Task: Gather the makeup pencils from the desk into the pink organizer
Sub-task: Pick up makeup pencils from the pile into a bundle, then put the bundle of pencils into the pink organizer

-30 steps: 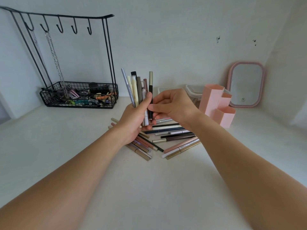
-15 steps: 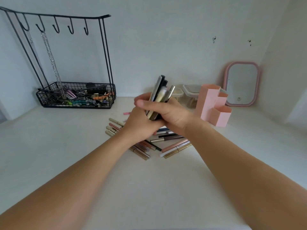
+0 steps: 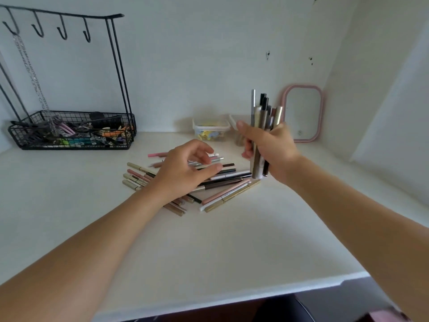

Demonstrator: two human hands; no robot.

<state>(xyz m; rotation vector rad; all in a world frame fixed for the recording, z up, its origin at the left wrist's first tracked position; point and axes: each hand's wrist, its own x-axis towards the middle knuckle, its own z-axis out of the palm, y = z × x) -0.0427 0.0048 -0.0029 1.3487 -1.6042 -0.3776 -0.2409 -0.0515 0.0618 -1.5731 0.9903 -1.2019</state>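
My right hand point(image 3: 275, 152) grips an upright bundle of makeup pencils point(image 3: 258, 112), silver, black and gold, lifted above the desk. Several more makeup pencils point(image 3: 228, 194) lie in a loose pile on the white desk point(image 3: 162, 252). My left hand point(image 3: 183, 174) hovers over the left part of that pile with its fingers loosely curled and nothing in them. The pink organizer does not show; my right hand and the bundle cover the spot in front of the mirror.
A pink-framed mirror point(image 3: 303, 112) leans on the back wall at the right. A clear lidded box point(image 3: 210, 131) stands at the back. A black wire basket with a hook rack point(image 3: 69, 133) fills the back left. The desk's front edge point(image 3: 232, 296) is near.
The bundle passed from my left hand into my right, which moved it to the right and upright. My left hand let go and dropped toward the pile.
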